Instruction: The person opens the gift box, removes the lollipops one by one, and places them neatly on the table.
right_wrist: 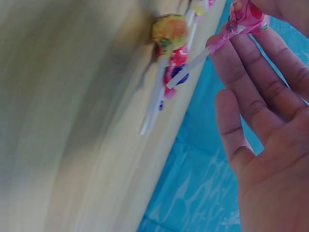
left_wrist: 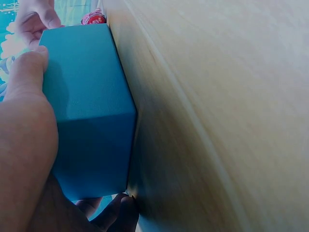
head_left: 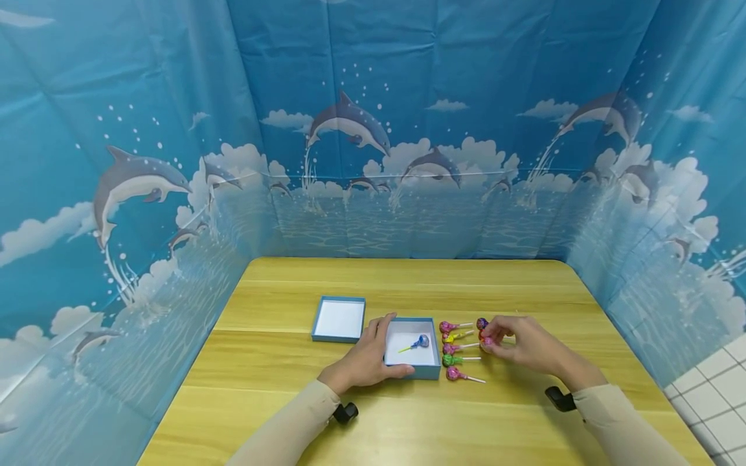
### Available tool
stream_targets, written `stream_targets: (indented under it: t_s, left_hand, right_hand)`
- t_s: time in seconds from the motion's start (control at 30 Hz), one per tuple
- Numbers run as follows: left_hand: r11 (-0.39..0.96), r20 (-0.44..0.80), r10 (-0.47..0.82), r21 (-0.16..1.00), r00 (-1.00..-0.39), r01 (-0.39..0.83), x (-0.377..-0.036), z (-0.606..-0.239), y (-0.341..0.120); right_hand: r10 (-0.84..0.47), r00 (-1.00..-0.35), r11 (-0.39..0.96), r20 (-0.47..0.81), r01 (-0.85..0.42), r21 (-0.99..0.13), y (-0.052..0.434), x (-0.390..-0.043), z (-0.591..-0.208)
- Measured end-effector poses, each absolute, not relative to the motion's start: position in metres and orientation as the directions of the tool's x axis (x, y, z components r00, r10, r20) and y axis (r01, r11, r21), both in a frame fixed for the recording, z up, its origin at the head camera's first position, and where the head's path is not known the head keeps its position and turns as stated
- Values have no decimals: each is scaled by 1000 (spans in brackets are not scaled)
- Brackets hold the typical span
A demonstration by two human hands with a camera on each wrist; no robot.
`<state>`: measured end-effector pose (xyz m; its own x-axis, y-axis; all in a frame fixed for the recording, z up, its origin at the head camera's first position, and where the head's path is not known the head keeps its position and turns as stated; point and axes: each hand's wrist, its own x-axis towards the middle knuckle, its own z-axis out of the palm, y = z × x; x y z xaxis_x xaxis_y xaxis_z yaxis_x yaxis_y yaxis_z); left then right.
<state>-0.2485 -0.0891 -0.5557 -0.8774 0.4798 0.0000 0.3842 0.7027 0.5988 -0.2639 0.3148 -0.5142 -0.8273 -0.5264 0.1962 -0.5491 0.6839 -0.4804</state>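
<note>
My left hand (head_left: 367, 356) grips the blue box (head_left: 422, 373) at its left side, the thumb along the front wall and the fingers toward the back. Inside the white-lined box lies a blue-wrapped lollipop (head_left: 423, 341) with a yellow-green stick. To the right, my right hand (head_left: 524, 343) pinches a pink-wrapped lollipop (right_wrist: 245, 18) by its head, its white stick jutting out free. In the right wrist view this lollipop is above the table, near a yellow-orange lollipop (right_wrist: 170, 33). A dark blue lollipop (head_left: 482, 323) lies just beyond the right hand's fingertips.
Beside the box's right wall runs a column of lollipops: pink (head_left: 447, 327), yellow (head_left: 449, 338), another pink, green (head_left: 449, 360) and a front pink one (head_left: 453, 373). Left of the box lies a white-lined blue lid (head_left: 339, 318). Dolphin-printed curtains (head_left: 367, 220) border the wooden table (head_left: 373, 427).
</note>
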Motion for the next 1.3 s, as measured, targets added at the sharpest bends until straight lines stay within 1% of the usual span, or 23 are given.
stream_targets:
  t_s: [0.1, 0.33, 0.73, 0.97, 1.3]
  left_hand:
    - [705, -2, 480, 597, -877, 384, -248, -556, -89]
    - [705, -5, 482, 596, -876, 385, -248, -555, -88]
    - [704, -3, 484, 596, -875, 386, -249, -555, -88]
    - [702, -6, 485, 598, -874, 386, -249, -555, -89]
    - [704, -10, 484, 599, -875, 382, -248, -556, -89]
  right_hand:
    - [-517, -833, 690, 196, -542, -480, 317, -263, -519]
    - [-533, -815, 655, 225, -567, -500, 323, -262, -530]
    - [-485, -858, 701, 169, -496, -512, 322, -262, -539]
    - [-491, -856, 698, 165, -499, -513, 321, -261, -544]
    - [-496, -847, 689, 193, -519, -506, 320, -259, -548]
